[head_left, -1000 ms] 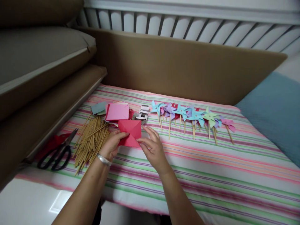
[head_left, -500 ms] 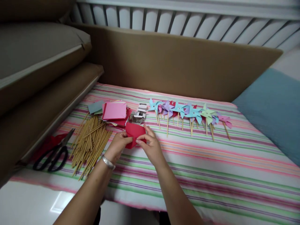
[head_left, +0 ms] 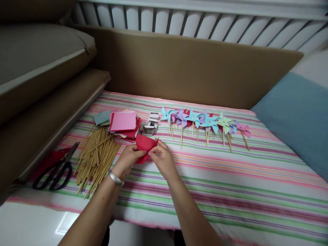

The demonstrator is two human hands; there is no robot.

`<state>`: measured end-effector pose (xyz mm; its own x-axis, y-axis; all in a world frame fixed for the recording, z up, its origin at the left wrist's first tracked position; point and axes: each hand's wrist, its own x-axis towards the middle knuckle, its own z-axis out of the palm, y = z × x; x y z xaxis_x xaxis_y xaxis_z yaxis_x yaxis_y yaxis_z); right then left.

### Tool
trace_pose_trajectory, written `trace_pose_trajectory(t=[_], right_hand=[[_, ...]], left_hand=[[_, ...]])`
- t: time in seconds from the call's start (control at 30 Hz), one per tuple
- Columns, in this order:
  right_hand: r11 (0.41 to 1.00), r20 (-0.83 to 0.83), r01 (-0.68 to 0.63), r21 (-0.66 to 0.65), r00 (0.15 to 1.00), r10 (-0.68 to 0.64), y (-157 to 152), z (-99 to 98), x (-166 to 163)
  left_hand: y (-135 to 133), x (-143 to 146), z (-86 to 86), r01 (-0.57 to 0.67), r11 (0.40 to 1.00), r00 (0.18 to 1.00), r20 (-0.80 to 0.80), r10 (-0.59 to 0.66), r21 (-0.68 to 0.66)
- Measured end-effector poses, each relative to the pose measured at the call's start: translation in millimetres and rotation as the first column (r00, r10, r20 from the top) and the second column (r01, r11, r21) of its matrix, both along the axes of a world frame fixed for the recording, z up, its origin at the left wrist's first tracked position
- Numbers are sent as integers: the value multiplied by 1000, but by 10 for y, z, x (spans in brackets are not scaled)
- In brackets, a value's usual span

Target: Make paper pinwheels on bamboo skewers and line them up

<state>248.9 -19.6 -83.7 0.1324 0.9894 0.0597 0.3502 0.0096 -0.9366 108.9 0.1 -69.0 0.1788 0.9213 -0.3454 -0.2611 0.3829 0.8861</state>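
A red sheet of paper [head_left: 144,142], its corners bent in toward the middle, is held above the striped cloth. My left hand [head_left: 128,158] grips its left side, the thumb pressed on the centre. With thumb and fingers closed, my right hand [head_left: 162,155] pinches the paper's right side near the middle. Just behind it are small open boxes [head_left: 150,128] and a stack of coloured paper squares [head_left: 123,122], pink on top. A heap of thin wooden sticks [head_left: 98,155] lies left of my left hand.
Finished paper pinwheels on sticks [head_left: 210,123] lie in a row at the back right. Black-handled scissors [head_left: 57,171] rest at the left over something red. Cushions [head_left: 48,99] are stacked along the left edge, and a brown panel [head_left: 179,68] stands behind.
My fingers have shifted slightly on the red paper, and its right part is folded further inward. The whole view has moved a little, so things appear slightly more to the left.
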Motion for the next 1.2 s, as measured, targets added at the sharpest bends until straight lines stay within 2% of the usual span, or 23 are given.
trace_pose_trajectory(t=[0.23,0.43,0.5,0.57,0.63,0.7,0.83,1.03,1.2], right_hand=[[999,27,40,29,999,-41,15,-12,-19],[997,-21,55,62,998,-54,15,30,29],[994,-83,99,50,992,-95,25,79,117],[994,-166,107,10,981,-104,37,126,221],[998,-245,42,-48,968,-53,43,158,308],[988,-303,-83,-127,952,41,37,173,357],[927,-348,-309,-213,910,223,0,176,364],[861,-364,-382,-336,896,255,-39,171,354],[819,-391,-426,-385,879,273,-41,133,364]], left_hand=[[0,-9,-31,74,997,997,12,-75,24],[23,4,-6,-49,998,992,-114,53,39],[27,-18,8,-20,999,990,-140,24,29],[23,-44,17,63,998,986,-158,-59,19],[10,-61,17,160,987,970,-188,-157,4],[-8,-66,7,248,969,945,-216,-246,-16],[-36,-63,-24,378,926,902,-224,-369,-5],[-54,-54,-35,449,893,869,-243,-432,19],[-55,-19,-60,485,873,859,-214,-465,49]])
